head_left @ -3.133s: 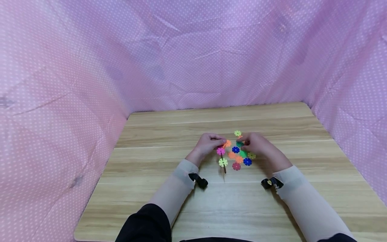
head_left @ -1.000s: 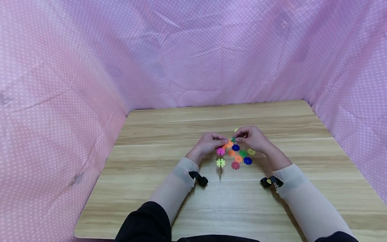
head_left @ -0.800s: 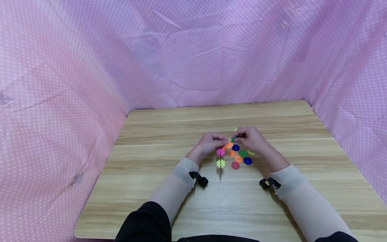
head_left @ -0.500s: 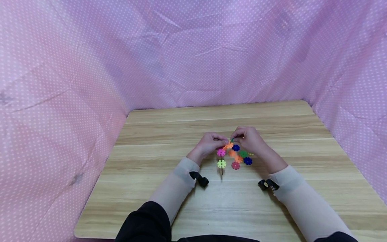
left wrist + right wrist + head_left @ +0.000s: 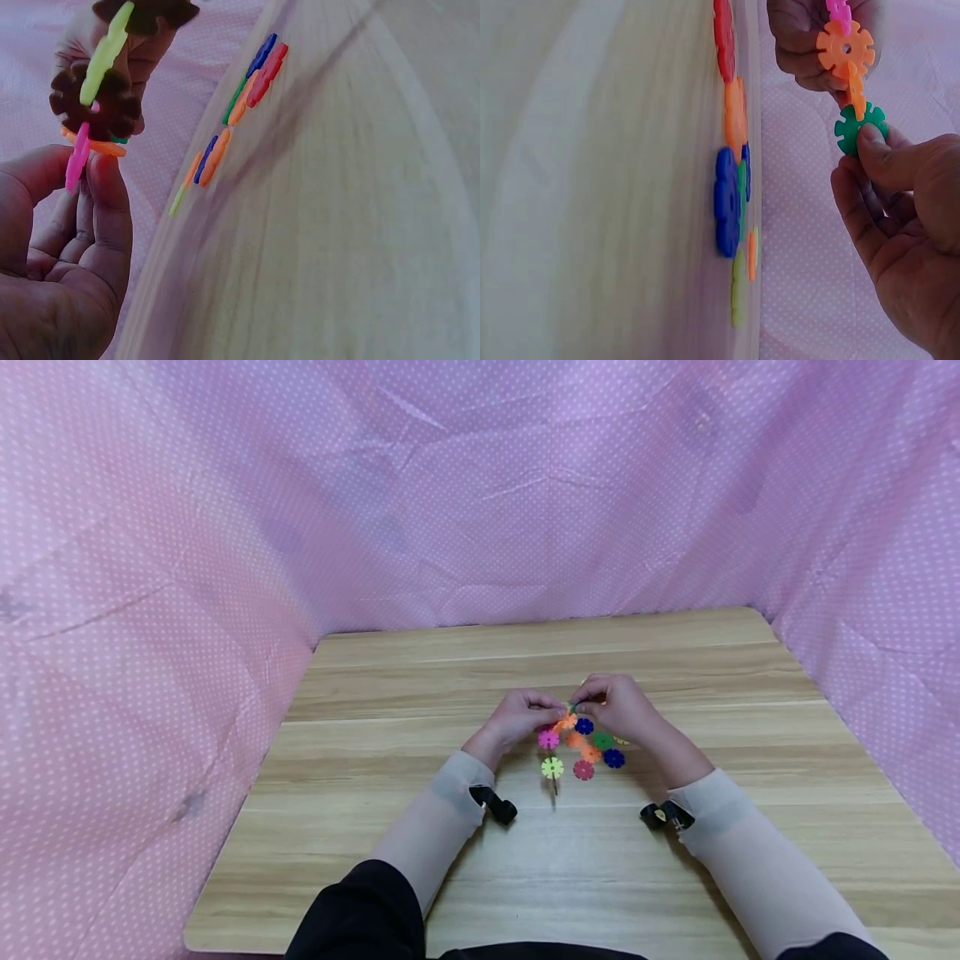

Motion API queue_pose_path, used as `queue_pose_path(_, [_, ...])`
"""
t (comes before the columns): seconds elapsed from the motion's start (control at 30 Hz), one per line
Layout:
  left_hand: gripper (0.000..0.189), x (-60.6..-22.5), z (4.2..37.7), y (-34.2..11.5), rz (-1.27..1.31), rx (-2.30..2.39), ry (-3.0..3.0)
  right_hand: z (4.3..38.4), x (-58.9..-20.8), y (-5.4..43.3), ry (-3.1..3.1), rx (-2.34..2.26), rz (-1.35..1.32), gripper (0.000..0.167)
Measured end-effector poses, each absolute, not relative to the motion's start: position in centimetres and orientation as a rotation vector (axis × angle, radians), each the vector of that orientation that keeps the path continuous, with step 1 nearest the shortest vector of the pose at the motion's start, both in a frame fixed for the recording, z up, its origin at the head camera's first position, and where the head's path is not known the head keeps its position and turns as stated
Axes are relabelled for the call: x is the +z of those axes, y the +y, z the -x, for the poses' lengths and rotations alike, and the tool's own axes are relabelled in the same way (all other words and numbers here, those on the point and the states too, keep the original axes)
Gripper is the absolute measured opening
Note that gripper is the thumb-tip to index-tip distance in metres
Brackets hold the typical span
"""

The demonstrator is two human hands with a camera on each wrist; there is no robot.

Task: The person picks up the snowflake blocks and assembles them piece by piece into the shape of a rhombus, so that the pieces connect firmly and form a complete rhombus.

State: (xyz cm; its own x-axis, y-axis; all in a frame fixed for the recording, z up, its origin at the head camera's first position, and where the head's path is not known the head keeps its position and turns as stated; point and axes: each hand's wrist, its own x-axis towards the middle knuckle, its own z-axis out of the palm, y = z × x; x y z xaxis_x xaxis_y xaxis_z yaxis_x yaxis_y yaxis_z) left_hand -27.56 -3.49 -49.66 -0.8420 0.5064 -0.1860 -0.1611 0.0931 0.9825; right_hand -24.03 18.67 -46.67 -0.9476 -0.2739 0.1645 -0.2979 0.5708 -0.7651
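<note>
Notched plastic snowflake discs are joined edge to edge in a chain held above the table. My left hand (image 5: 521, 718) pinches an orange disc (image 5: 112, 148) of the chain. A pink disc (image 5: 77, 156), a brown disc (image 5: 67, 105), a yellow disc (image 5: 105, 56) and another brown one follow from it. Between thumb and finger, my right hand (image 5: 922, 217) pinches a green disc (image 5: 847, 129). In the right wrist view its notched edge meets an edge-on orange disc (image 5: 857, 91) at the chain's end. How deep the notches sit cannot be told.
Loose discs lie on the wooden table (image 5: 420, 693) under the hands: a red disc (image 5: 583, 769), blue discs (image 5: 614, 758), orange discs (image 5: 592, 752), a green disc (image 5: 602, 740) and yellow discs partly behind the right hand. Pink dotted cloth (image 5: 480, 527) hangs around the table.
My right hand has picked up the green disc from among the loose ones and moved left to the chain's orange end. My left hand has stayed nearly still; the chain has swung slightly.
</note>
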Motion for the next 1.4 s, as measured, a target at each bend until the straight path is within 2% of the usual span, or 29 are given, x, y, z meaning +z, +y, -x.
queue_pose_path(0.23, [0.021,-49.7,27.6,-3.4,-0.335,1.837,1.837,24.1,-46.4,19.1,-2.919,1.340,-0.426,0.030])
queue_pose_path(0.5, [0.018,-49.6,27.6,-3.5,-0.307,1.828,1.829,24.1,-46.9,19.7,-3.129,1.198,-0.407,0.026])
queue_pose_path(0.97, [0.017,-49.6,27.5,-3.3,-0.290,1.846,1.822,24.0,-48.0,19.8,-3.154,1.158,-0.498,0.020])
queue_pose_path(1.2, [0.018,-49.8,27.5,-3.3,-0.313,1.873,1.825,24.1,-48.1,19.8,-3.120,1.200,-0.438,0.017])
queue_pose_path(1.4, [0.018,-49.9,27.6,-3.3,-0.314,1.886,1.820,24.2,-47.6,19.8,-3.104,1.207,-0.284,0.011])
